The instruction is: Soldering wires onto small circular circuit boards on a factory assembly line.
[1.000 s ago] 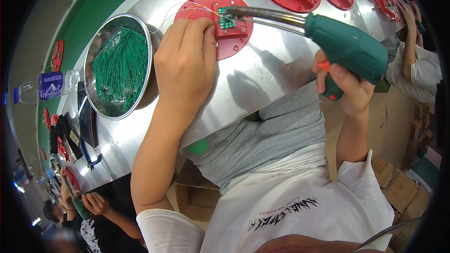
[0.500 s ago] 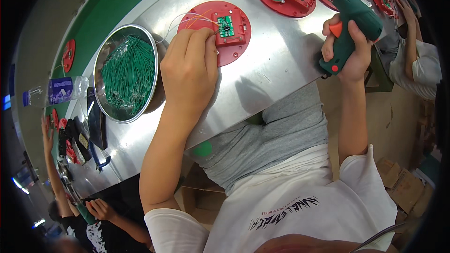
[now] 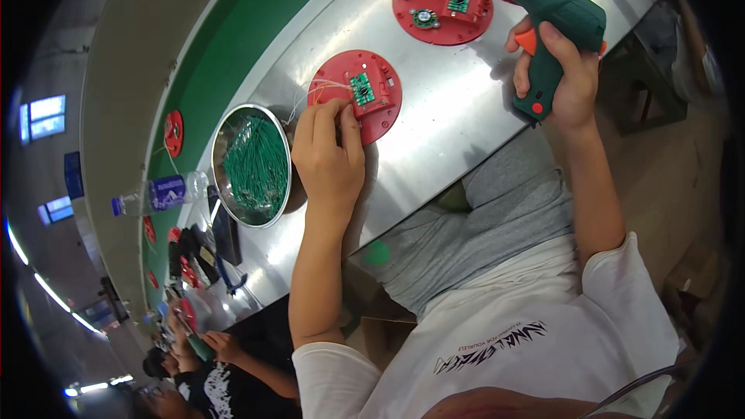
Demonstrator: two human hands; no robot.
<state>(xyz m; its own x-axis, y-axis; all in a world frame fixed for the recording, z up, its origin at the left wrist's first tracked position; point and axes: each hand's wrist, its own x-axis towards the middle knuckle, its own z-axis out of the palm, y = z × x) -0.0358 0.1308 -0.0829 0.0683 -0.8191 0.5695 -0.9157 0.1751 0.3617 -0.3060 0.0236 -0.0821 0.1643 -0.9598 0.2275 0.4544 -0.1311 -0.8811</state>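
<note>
Red plastic disc (image 3: 358,101), carrying a small green circuit board (image 3: 362,89) and thin wires, lies flat on the steel bench (image 3: 450,132). Left hand (image 3: 330,157) rests on the disc's near edge, fingers curled and pressing it down. Right hand (image 3: 570,81) is closed tight around the grip of a green glue gun (image 3: 555,19), nozzle directed at a second red disc (image 3: 442,8). Just left sits a metal bowl (image 3: 252,167) of green wires.

A long shiny metal workbench (image 3: 458,120) runs beside a green strip (image 3: 233,46). Bright windows (image 3: 46,112) glow far left; brown floor (image 3: 683,178) lies right.
</note>
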